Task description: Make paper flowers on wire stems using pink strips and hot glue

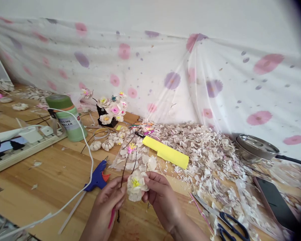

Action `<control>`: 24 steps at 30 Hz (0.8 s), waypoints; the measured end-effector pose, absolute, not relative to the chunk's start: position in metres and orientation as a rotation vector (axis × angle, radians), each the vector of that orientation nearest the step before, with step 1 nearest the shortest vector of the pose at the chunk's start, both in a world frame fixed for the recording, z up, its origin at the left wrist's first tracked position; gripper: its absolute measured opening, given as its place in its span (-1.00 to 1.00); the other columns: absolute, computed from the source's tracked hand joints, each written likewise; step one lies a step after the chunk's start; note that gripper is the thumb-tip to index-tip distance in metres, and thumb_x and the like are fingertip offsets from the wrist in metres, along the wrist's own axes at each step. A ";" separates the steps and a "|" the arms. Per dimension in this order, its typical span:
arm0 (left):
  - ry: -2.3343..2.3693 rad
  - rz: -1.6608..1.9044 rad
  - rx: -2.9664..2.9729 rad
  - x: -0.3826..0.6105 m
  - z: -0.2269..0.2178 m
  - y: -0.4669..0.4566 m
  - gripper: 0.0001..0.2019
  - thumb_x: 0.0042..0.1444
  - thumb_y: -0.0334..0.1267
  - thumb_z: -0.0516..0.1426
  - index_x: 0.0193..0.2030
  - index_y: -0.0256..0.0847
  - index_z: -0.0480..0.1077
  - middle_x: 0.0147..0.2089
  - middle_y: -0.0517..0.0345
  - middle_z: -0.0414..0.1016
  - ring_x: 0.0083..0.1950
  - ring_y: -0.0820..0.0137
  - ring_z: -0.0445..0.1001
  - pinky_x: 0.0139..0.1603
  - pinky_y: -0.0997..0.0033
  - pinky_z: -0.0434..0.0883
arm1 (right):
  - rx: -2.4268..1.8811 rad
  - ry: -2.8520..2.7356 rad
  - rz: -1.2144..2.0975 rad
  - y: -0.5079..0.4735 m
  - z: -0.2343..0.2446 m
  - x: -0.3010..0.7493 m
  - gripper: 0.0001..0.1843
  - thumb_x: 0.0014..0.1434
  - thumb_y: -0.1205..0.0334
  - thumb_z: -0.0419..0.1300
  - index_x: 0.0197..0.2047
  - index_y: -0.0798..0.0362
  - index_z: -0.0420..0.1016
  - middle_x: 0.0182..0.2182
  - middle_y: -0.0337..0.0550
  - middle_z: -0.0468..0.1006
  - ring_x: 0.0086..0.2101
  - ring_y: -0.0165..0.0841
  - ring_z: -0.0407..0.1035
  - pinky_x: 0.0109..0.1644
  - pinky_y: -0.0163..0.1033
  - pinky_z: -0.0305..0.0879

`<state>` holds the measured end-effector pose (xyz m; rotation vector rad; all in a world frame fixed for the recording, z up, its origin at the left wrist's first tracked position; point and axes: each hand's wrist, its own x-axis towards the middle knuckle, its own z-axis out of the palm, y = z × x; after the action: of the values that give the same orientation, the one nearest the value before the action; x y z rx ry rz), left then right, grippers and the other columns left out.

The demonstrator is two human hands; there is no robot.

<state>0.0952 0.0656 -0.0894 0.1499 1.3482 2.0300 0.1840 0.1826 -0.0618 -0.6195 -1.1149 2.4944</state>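
**Both hands pinch a papery white flower (pixel 135 185)**

The left hand (pixel 104 201) curls closed around the dark stem (pixel 122 179) just below the bloom, while the right hand (pixel 160 201) pinches the bloom's side between thumb and fingers. Neither hand is open. The flower sits between them, its yellow centre turned upward, with a pink strip (pixel 111 217) showing below the left hand. Holding at the base of the bloom, not on the thin petal edges, would likely spare them from creasing or tearing.

At 12 o'clock from the hands, a clear plastic bag (pixel 125 162) holds loose petals. At 11 o'clock, a black holder (pixel 104 115) carries a bunch of similar flowers (pixel 112 108). At 10 o'clock stands a green tumbler (pixel 64 120), its contents hidden, with a blue glue gun (pixel 97 175) nearer the hands. At 2 o'clock, a steel pan (pixel 256 147) sits beyond a heap of petals (pixel 198 150); what it holds cannot be told. Black-handled scissors (pixel 230 226) lie at 4 o'clock.
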 end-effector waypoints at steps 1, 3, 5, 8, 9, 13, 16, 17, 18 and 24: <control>1.360 2.007 0.180 0.095 -0.089 0.066 -0.63 -0.27 -0.15 0.41 -0.24 -0.13 0.55 -0.39 0.20 0.47 -0.45 0.49 0.28 -0.49 0.63 0.25 | -0.617 -1.097 2.503 0.182 -0.062 0.184 -0.71 -0.10 0.13 0.37 -0.42 0.20 0.53 -0.58 -0.20 0.46 -0.60 -0.53 0.25 -0.55 -0.44 0.09; 1.369 1.956 0.288 0.095 -0.091 0.066 -0.64 -0.29 -0.21 0.42 -0.26 -0.13 0.56 -0.32 0.15 0.52 -0.33 0.39 0.39 -0.36 0.57 0.34 | -0.622 -1.077 2.509 0.182 -0.063 0.183 -0.71 -0.11 0.13 0.38 -0.42 0.21 0.53 -0.58 -0.19 0.46 -0.61 -0.54 0.24 -0.57 -0.45 0.10; 1.373 1.929 0.382 0.094 -0.093 0.066 -0.68 -0.27 -0.24 0.41 -0.28 -0.13 0.56 -0.33 0.14 0.54 -0.27 0.31 0.43 -0.27 0.50 0.38 | -0.631 -1.070 2.508 0.181 -0.064 0.183 -0.71 -0.12 0.13 0.38 -0.43 0.21 0.53 -0.58 -0.20 0.46 -0.63 -0.55 0.23 -0.58 -0.45 0.10; 1.412 1.914 0.425 0.094 -0.096 0.066 -0.72 -0.26 -0.24 0.40 -0.31 -0.14 0.56 -0.36 0.16 0.55 -0.27 0.26 0.46 -0.26 0.45 0.40 | -0.628 -1.038 2.525 0.180 -0.063 0.183 -0.71 -0.14 0.14 0.40 -0.44 0.21 0.52 -0.58 -0.20 0.46 -0.64 -0.55 0.22 -0.58 -0.45 0.10; 1.432 1.907 0.437 0.094 -0.096 0.067 -0.73 -0.25 -0.24 0.39 -0.32 -0.14 0.56 -0.37 0.16 0.55 -0.28 0.25 0.46 -0.26 0.44 0.40 | -0.619 -1.020 2.534 0.179 -0.062 0.184 -0.71 -0.15 0.14 0.40 -0.44 0.20 0.51 -0.58 -0.20 0.47 -0.64 -0.55 0.22 -0.59 -0.45 0.11; 1.499 1.854 0.490 0.097 -0.091 0.068 -0.80 -0.20 -0.22 0.37 -0.36 -0.14 0.56 -0.42 0.17 0.54 -0.29 0.25 0.47 -0.26 0.43 0.40 | -0.592 -0.924 2.583 0.177 -0.058 0.185 -0.70 -0.14 0.16 0.41 -0.40 0.21 0.52 -0.57 -0.21 0.46 -0.64 -0.56 0.20 -0.58 -0.45 0.09; 1.504 1.847 0.510 0.099 -0.087 0.070 -0.80 -0.17 -0.18 0.35 -0.36 -0.13 0.56 -0.43 0.17 0.53 -0.28 0.25 0.46 -0.25 0.43 0.40 | -0.575 -0.850 2.606 0.175 -0.056 0.185 -0.69 -0.13 0.15 0.41 -0.40 0.21 0.50 -0.56 -0.22 0.44 -0.63 -0.57 0.19 -0.57 -0.46 0.05; 1.506 1.851 0.514 0.100 -0.086 0.071 -0.80 -0.17 -0.17 0.35 -0.35 -0.13 0.56 -0.42 0.17 0.53 -0.28 0.26 0.45 -0.24 0.43 0.40 | -0.563 -0.841 2.606 0.174 -0.056 0.186 -0.69 -0.12 0.14 0.40 -0.40 0.21 0.49 -0.57 -0.23 0.43 -0.63 -0.57 0.18 -0.57 -0.45 0.05; 1.511 1.855 0.514 0.101 -0.085 0.072 -0.79 -0.16 -0.16 0.35 -0.35 -0.14 0.56 -0.41 0.16 0.53 -0.28 0.27 0.45 -0.23 0.44 0.39 | -0.551 -0.840 2.605 0.173 -0.056 0.186 -0.68 -0.11 0.12 0.40 -0.40 0.21 0.49 -0.58 -0.23 0.43 -0.63 -0.57 0.18 -0.56 -0.45 0.05; 1.580 1.907 0.478 0.107 -0.079 0.076 -0.69 -0.15 -0.01 0.32 -0.36 -0.20 0.55 -0.59 0.23 0.38 -0.59 0.45 0.22 -0.45 0.48 0.35 | -0.538 -0.931 2.534 0.166 -0.057 0.189 -0.64 -0.10 0.10 0.39 -0.33 0.18 0.46 -0.59 -0.28 0.39 -0.60 -0.56 0.14 -0.50 -0.43 0.03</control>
<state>0.1071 0.0764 -0.0794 0.4780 1.5801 1.9067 0.1890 0.1663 -0.0566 -0.5382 -0.9306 2.5341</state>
